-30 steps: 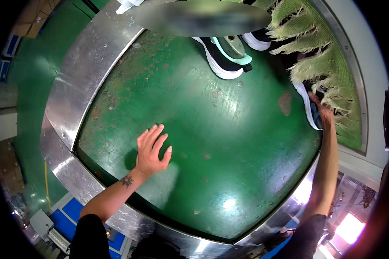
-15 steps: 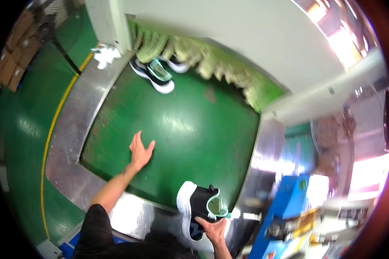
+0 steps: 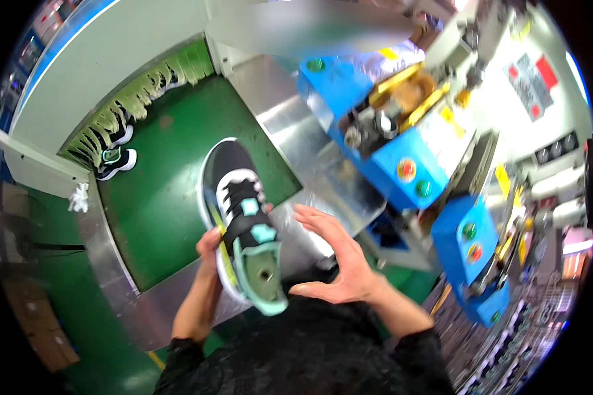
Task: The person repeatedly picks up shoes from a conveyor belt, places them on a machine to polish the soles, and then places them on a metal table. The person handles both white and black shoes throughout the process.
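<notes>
A black sneaker (image 3: 234, 161) with a white sole and mint-green collar and tabs is up close in front of me, its toe pointing away. My left hand (image 3: 209, 250) grips it from the left side, around the sole and midfoot; some of the fingers are hidden under the shoe. Just to the right of the shoe, my right hand (image 3: 339, 257) is open with thumb and fingers spread, holding nothing. Beneath lies a green belt surface (image 3: 165, 197), where another sneaker (image 3: 117, 162) sits at the far left by a strip curtain (image 3: 112, 118).
A metal frame (image 3: 270, 99) borders the green surface, with a pale housing (image 3: 125, 59) above the curtain. To the right stand blue machines (image 3: 389, 171) with red and green buttons. A white glove or cloth (image 3: 79, 197) lies on the left rim. More shoes show among the strips.
The sneaker has passed from my right hand to my left and is now toe-forward. My right hand has let go and opened. The view has turned to the right, toward the blue machines.
</notes>
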Demonstrator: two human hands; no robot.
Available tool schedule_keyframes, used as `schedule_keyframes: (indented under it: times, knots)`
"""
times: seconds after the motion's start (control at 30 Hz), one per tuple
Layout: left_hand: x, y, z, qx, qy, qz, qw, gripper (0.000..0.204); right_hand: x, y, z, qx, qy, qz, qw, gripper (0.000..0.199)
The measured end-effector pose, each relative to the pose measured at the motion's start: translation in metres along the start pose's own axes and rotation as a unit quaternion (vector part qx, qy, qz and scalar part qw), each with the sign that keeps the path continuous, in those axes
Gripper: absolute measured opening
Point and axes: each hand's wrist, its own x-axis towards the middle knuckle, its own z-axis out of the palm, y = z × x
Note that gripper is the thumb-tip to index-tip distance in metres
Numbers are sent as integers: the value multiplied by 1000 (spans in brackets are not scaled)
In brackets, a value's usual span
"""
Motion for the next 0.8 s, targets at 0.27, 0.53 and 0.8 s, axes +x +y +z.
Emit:
schedule_keyframes:
  times: [0.27,0.53,0.8]
  knots:
    - [-12,-112,31,-33,25,-54,998,74,1,9,-53,52,-18,64,996,13]
    - [-10,-145,78,-42,70,-41,996,76,-41,-12,-102,100,-13,-14,995,41]
    - [8,-160,107,16,81,-32,996,72,-33,0,-128,260,-21,287,922,24]
